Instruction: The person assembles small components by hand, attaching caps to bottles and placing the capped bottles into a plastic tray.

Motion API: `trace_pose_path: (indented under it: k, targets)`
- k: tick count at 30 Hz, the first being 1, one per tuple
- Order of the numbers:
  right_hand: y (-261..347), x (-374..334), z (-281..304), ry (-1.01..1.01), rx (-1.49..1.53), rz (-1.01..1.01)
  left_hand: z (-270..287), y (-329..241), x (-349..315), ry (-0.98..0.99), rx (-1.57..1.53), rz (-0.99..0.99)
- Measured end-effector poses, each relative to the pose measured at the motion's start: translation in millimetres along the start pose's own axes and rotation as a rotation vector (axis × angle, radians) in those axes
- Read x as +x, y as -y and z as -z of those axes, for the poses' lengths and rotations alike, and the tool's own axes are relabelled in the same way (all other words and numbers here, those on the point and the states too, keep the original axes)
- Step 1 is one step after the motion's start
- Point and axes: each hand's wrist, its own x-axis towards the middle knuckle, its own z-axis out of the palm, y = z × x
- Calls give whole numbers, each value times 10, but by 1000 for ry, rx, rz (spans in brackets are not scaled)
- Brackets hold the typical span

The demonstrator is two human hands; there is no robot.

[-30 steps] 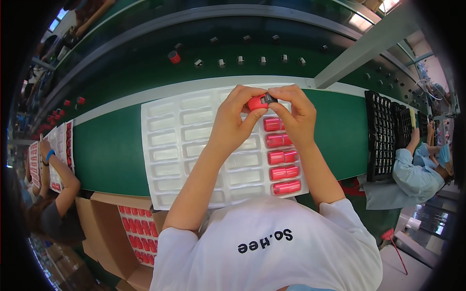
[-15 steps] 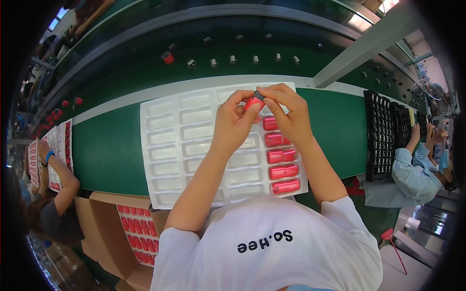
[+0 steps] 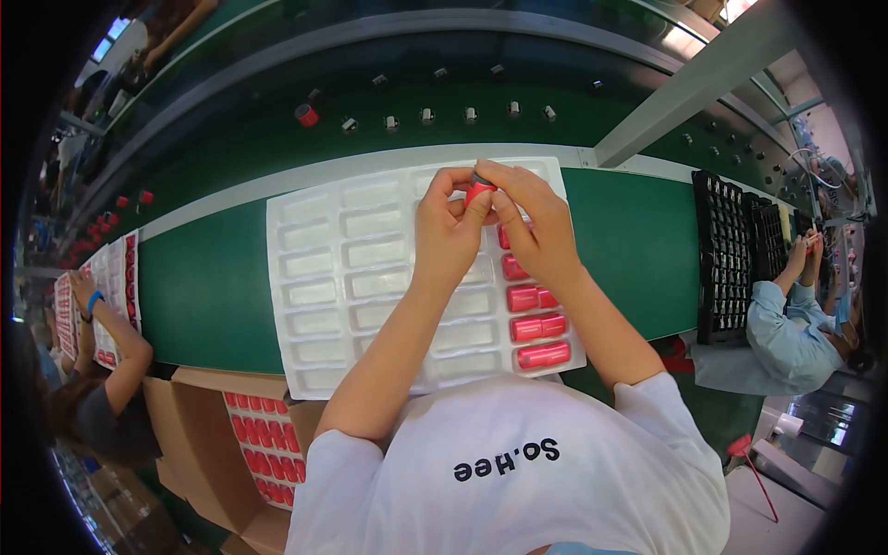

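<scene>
Above the far part of a white plastic tray (image 3: 314,198), both hands meet on a small red cylinder with a dark grey end (image 3: 480,188). My left hand (image 3: 448,222) is closed round its red body. The fingers of my right hand (image 3: 535,217) are closed at its grey end and side, hiding part of it. Below my right hand, several red cylinders (image 3: 540,327) lie in the tray's right-hand column. The other visible tray pockets hold nothing.
Small metallic parts (image 3: 471,116) and a red cylinder (image 3: 306,115) sit on the green conveyor beyond. An open carton (image 3: 199,444) with red pieces stands lower left. Black trays (image 3: 720,259) are at right. Co-workers (image 3: 116,370) work on both sides.
The held cylinder has turned more upright and moved slightly left, both hands with it. Parts on the far conveyor have shifted left. At right, a co-worker's hands have come together.
</scene>
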Motion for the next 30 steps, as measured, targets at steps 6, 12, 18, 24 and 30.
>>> trace_pose_path:
  k: [6,12,18,24,30]
  targets:
    - [-416,769,-42,271,54,-211,521,216,719,53,312,-221]
    - [-968,1371,-749,485,-642,-317,1644,75,1275,-435,881,-414]
    - [-1204,1372,-751,616,-254,-246,2811,297,1428,-390,1110,-196]
    - [-852,819,179,437,508,-460,2965,92,1379,-217,1103,-161]
    - [-763,97,824,205,687,-559,975,-282,656,7,868,-381]
